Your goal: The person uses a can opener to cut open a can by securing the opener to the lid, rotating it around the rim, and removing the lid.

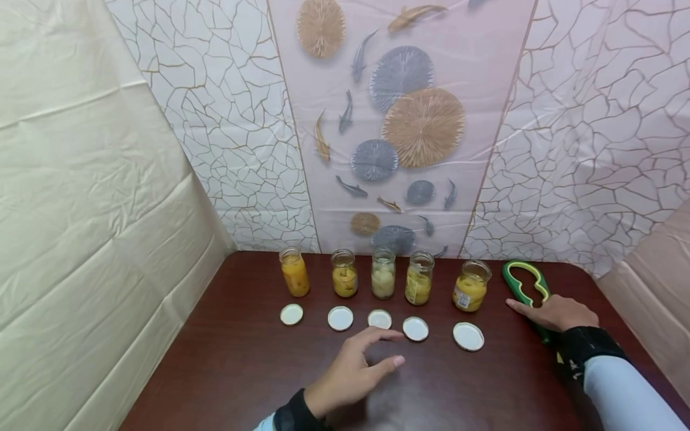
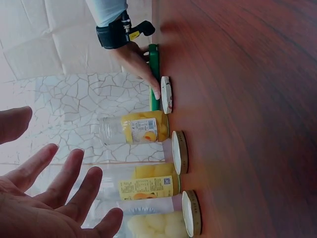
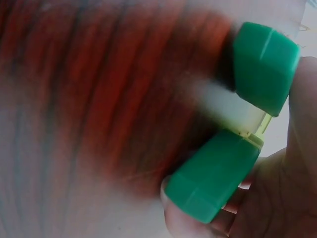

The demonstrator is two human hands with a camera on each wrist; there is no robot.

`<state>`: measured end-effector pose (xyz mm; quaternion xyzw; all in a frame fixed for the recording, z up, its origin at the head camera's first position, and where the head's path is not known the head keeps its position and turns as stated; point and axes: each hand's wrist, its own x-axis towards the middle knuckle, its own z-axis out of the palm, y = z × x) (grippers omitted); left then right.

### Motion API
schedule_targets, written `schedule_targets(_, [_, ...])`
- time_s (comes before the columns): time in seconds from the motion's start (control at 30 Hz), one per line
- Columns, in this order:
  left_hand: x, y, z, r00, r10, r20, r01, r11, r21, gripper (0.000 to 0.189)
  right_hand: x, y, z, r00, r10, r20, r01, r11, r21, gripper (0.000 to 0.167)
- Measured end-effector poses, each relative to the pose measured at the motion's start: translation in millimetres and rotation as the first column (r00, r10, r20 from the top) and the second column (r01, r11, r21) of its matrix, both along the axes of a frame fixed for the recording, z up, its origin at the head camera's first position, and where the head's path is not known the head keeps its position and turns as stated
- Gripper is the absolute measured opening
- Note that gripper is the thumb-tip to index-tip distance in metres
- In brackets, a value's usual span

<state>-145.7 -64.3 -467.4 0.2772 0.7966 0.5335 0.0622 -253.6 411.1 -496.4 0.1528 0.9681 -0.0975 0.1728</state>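
My right hand (image 1: 563, 313) holds a green jar opener (image 1: 514, 280) with a pale yellow-green inner edge, lying at the table's right. In the right wrist view, fingers (image 3: 183, 218) curl past one green handle (image 3: 213, 176), with the thumb side along the other. My left hand (image 1: 347, 372) hovers over the table, fingers spread and holding nothing, near the middle lids. Nearest the opener stands a lidless jar of yellow fruit (image 1: 470, 292), with a white lid (image 1: 468, 336) in front of it.
More lidless glass jars stand in a row: orange fruit (image 1: 295, 275), yellow fruit (image 1: 345, 278), pale fruit (image 1: 383, 279) and labelled yellow fruit (image 1: 418, 282). White lids (image 1: 291, 314) lie in front of them. Patterned cloth (image 1: 242, 120) hangs behind the brown table (image 1: 232, 371).
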Motion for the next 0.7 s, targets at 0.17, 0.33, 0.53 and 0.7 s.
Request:
schedule_targets(0.17, [0.0, -2.9, -1.8, 1.000, 0.006, 0.004, -0.006, 1.000, 0.013, 0.035, -1.2, 0, -1.3, 1.000, -0.015, 0.007, 0.015, 1.000, 0.003, 0.133])
schedule_targets(0.33, [-0.8, -6.0, -4.8, 1.000, 0.002, -0.012, -0.002, 1.000, -0.005, 0.038, 1.1, 5, -5.0, 1.000, -0.009, 0.023, 0.010, 1.000, -0.029, 0.134])
schedule_targets(0.53, [-0.3, -11.6, -7.6, 1.000, 0.016, 0.005, -0.016, 1.000, -0.012, 0.040, 11.2, 9, 4.4, 0.999, 0.040, 0.036, -0.036, 0.993, -0.111, 0.129])
schedule_targets(0.7, [1.5, -21.3, -5.8, 0.999, 0.044, -0.008, -0.044, 0.999, -0.023, 0.039, 29.7, 1, 21.7, 0.996, 0.016, -0.082, -0.023, 0.996, -0.089, 0.124])
